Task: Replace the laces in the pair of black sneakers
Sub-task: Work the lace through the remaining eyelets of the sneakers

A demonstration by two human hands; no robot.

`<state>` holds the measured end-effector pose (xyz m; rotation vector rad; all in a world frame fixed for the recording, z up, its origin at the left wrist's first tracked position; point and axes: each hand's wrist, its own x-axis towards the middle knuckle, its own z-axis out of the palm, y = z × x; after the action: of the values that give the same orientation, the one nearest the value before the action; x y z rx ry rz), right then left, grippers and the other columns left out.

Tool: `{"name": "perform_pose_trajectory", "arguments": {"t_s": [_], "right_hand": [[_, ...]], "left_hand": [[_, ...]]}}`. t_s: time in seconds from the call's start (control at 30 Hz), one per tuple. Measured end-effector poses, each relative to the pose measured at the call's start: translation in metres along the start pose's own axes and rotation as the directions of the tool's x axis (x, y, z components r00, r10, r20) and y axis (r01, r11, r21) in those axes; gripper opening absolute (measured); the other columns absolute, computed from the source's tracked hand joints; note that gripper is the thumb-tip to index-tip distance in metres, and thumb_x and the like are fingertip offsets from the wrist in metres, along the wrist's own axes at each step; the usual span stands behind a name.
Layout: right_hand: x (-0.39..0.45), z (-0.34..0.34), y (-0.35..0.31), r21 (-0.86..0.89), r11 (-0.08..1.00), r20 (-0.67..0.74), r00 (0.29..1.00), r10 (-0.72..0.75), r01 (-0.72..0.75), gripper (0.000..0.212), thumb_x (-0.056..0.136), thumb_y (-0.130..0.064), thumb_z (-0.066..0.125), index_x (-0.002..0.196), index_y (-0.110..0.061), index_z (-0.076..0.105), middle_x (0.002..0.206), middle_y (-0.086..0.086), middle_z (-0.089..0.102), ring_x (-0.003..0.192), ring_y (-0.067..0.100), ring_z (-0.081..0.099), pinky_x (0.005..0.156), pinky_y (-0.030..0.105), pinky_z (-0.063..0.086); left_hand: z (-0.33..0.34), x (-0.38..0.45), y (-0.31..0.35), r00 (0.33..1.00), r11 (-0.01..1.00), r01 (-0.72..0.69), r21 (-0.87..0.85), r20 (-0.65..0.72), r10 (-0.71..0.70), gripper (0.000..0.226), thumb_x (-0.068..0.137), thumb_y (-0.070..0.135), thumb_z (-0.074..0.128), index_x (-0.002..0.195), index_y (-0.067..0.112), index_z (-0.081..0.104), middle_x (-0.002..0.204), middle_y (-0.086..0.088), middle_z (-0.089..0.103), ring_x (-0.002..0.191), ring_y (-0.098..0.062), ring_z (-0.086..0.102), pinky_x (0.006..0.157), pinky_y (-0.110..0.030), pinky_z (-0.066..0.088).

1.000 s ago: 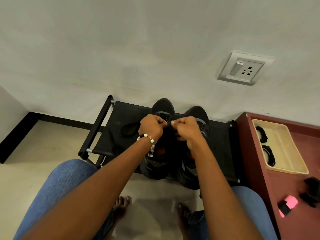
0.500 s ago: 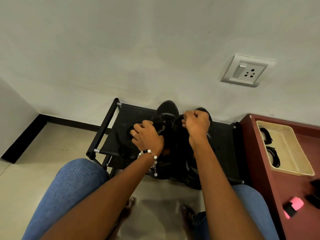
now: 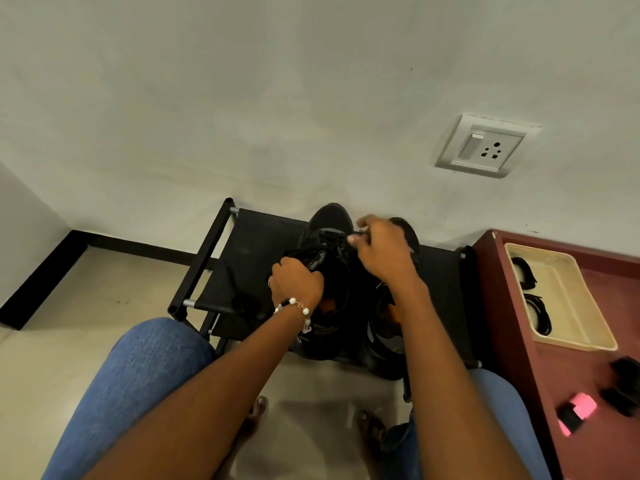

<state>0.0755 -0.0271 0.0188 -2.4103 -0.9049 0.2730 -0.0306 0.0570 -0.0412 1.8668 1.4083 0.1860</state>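
On rack [image 3: 249, 251]: hands [image 3: 298, 282] gripping sneaker [image 3: 329, 223].

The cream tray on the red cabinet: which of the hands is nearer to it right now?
Right. The right hand is over the sneakers on the black rack, on the side toward the cream tray. The left hand grips the left sneaker, farther from the tray.

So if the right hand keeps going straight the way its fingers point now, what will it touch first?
The right hand points up-left, over the laced front of the left sneaker. It would likely meet that sneaker's toe first, then the wall behind it. Depth is unclear, so it could pass above the toe.
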Motion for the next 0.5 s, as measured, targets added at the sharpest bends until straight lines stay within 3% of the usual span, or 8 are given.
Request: {"name": "perform_pose_trajectory", "arguments": {"t_s": [0.03, 0.1, 0.23, 0.3, 0.37, 0.4, 0.5], "right_hand": [[0.0, 0.009, 0.006, -0.119, 0.992, 0.107, 0.993, 0.044, -0.031, 0.023, 0.094, -0.022, 0.063, 0.106, -0.003, 0.067, 0.096, 0.011, 0.067, 0.093, 0.026, 0.063, 0.086, 0.035, 0.051], [-0.002, 0.017, 0.009, -0.167, 0.981, 0.192, 0.972, 0.134, -0.102, 0.021, 0.094, -0.02, 0.062, 0.091, 0.0, 0.069, 0.088, 0.016, 0.067, 0.09, 0.032, 0.064, 0.085, 0.04, 0.053], [-0.004, 0.012, 0.002, 0.151, 0.974, 0.04, 0.985, 0.166, -0.17, 0.02, 0.094, -0.017, 0.062, 0.088, -0.003, 0.076, 0.09, 0.013, 0.073, 0.088, 0.024, 0.066, 0.083, 0.031, 0.051], [-0.006, 0.007, -0.005, 0.393, 0.895, 0.011, 0.974, 0.225, -0.211, 0.019, 0.094, -0.018, 0.062, 0.087, -0.009, 0.077, 0.093, 0.005, 0.074, 0.09, 0.016, 0.066, 0.086, 0.028, 0.051], [-0.007, 0.002, -0.01, 0.697, 0.674, 0.038, 0.952, 0.305, -0.244, 0.019, 0.095, -0.017, 0.061, 0.084, -0.012, 0.076, 0.093, 0.003, 0.075, 0.094, 0.014, 0.066, 0.085, 0.031, 0.053], [-0.008, -0.003, -0.012, 0.818, 0.531, 0.05, 0.948, 0.314, -0.22, 0.018, 0.095, -0.016, 0.061, 0.083, -0.012, 0.074, 0.095, 0.004, 0.075, 0.094, 0.016, 0.065, 0.078, 0.03, 0.052], [-0.011, -0.027, -0.023, 0.992, 0.115, 0.016, 0.978, 0.207, -0.041, 0.016, 0.095, -0.022, 0.059, 0.084, -0.014, 0.068, 0.106, 0.013, 0.072, 0.093, 0.022, 0.065, 0.059, 0.023, 0.04]], "left_hand": [[0.0, 0.0, 0.0, 1.0, 1.0, 0.0, -0.004, 0.001, 0.0, 0.034, 0.085, 0.023, 0.065, 0.109, 0.002, 0.056, 0.115, -0.016, 0.058, 0.107, -0.035, 0.057, 0.086, -0.041, 0.051], [0.0, -0.001, 0.001, 1.0, 1.0, 0.0, -0.009, 0.006, 0.0, 0.026, 0.085, 0.022, 0.064, 0.103, 0.004, 0.058, 0.109, -0.015, 0.061, 0.1, -0.033, 0.06, 0.08, -0.038, 0.051], [0.001, 0.0, 0.002, 0.999, 1.0, -0.029, -0.01, 0.028, 0.029, 0.027, 0.09, 0.018, 0.06, 0.113, 0.005, 0.058, 0.114, -0.015, 0.061, 0.104, -0.032, 0.06, 0.083, -0.037, 0.049], [0.001, -0.001, 0.003, 0.999, 0.999, -0.045, 0.009, 0.025, 0.044, 0.026, 0.091, 0.016, 0.058, 0.114, 0.004, 0.058, 0.116, -0.015, 0.06, 0.107, -0.032, 0.059, 0.085, -0.037, 0.049], [0.002, 0.0, 0.003, 0.998, 0.999, -0.052, 0.018, 0.025, 0.051, 0.024, 0.091, 0.014, 0.058, 0.113, 0.004, 0.058, 0.116, -0.016, 0.06, 0.107, -0.032, 0.059, 0.086, -0.038, 0.049], [0.002, 0.0, 0.003, 0.998, 0.998, -0.056, 0.022, 0.029, 0.056, 0.024, 0.092, 0.014, 0.058, 0.113, 0.004, 0.058, 0.116, -0.016, 0.06, 0.107, -0.033, 0.059, 0.087, -0.038, 0.049], [0.001, -0.001, 0.004, 0.998, 0.998, -0.055, 0.026, 0.041, 0.054, 0.023, 0.093, 0.014, 0.057, 0.113, 0.003, 0.057, 0.115, -0.016, 0.06, 0.105, -0.033, 0.06, 0.086, -0.038, 0.049]]}}
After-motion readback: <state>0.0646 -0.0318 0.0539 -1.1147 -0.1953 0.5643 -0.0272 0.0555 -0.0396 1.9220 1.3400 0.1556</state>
